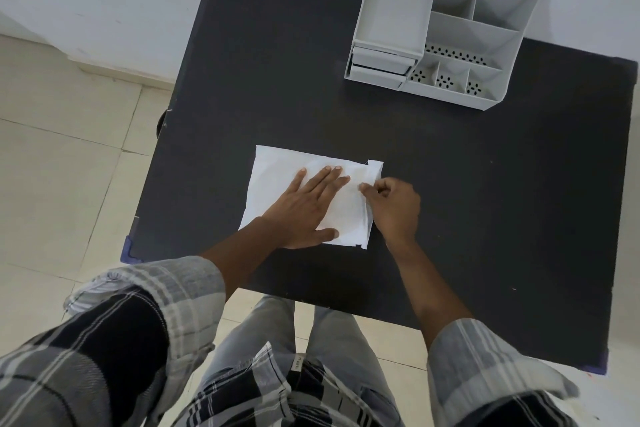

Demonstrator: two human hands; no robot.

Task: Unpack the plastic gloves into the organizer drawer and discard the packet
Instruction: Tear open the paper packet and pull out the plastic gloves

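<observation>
No readable print showing on the white glove packet (277, 180); it's lying flat near the middle of the black table (450, 201). Left hand (306, 208) is pressing down on it, fingers spread and straight. Right hand (393, 206) is pinching the packet's right edge, fingers curled, by a folded flap. White desk organizer (446, 28) is sitting at the table's far right, well apart from the packet: open compartments looking empty, some with perforated floors, two small drawers (379, 68) stacked at its front left, contents not visible.
</observation>
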